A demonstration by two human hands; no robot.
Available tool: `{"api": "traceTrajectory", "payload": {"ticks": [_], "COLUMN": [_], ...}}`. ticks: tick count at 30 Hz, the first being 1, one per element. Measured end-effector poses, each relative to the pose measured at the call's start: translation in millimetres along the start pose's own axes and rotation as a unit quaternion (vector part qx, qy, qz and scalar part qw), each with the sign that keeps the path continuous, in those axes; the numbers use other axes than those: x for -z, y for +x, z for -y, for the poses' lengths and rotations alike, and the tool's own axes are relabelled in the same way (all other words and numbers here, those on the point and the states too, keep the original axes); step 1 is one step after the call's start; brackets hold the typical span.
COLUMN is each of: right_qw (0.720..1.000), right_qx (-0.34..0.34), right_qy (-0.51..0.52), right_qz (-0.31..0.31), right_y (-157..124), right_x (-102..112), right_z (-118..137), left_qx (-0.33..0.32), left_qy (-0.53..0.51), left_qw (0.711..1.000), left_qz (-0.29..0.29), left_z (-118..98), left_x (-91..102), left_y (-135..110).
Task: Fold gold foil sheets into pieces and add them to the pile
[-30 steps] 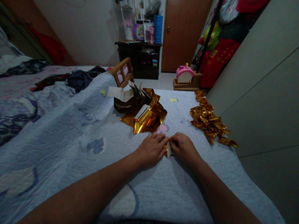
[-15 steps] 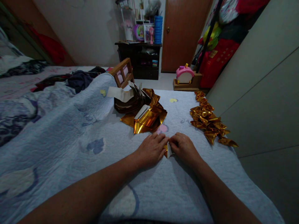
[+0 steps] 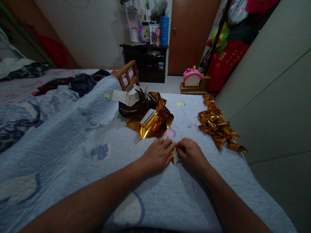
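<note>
Between my hands lies a small sheet of gold foil paper [image 3: 177, 158], partly folded, its gold face showing at the left and its pale back at the right. My left hand [image 3: 159, 154] presses down on its left part with the fingers bent and close together. Thumb and fingers of my right hand [image 3: 190, 153] are closed in a pinch on the right part. Much of the sheet is hidden under the fingers. Just beyond my hands is a pile of loose gold foil sheets [image 3: 153, 124], beside a thick dark-edged paper stack [image 3: 132, 110].
Several folded gold foil pieces [image 3: 217, 126] lie in a row along the bed's right edge. The quilt [image 3: 97, 181] rises in a ridge at the left. A wooden frame [image 3: 126, 76] stands behind the stack, and a tall pale cabinet [image 3: 274, 106] borders the right side.
</note>
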State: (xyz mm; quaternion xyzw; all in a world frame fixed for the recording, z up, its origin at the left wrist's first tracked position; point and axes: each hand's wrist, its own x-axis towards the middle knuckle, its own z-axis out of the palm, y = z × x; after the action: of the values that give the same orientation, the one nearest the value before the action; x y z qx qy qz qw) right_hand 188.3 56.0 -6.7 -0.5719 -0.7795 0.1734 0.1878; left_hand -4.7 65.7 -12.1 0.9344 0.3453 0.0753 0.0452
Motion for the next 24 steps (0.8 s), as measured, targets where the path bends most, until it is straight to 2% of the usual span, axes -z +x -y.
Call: {"api": "traceTrajectory", "payload": {"ticks": [24], "right_qw": [1.000], "right_qx": [0.004], "right_qy": [0.001], "right_qz": [-0.008], "right_y": [-0.7], "right_x": [-2.9], "right_z": [-3.6], "left_qx": [-0.009], "left_qy": [0.012], "left_qw": [1.000], "left_qz": [-0.013], "left_z": [1.4], "left_x": [-2.9], "left_y": [-0.8]}}
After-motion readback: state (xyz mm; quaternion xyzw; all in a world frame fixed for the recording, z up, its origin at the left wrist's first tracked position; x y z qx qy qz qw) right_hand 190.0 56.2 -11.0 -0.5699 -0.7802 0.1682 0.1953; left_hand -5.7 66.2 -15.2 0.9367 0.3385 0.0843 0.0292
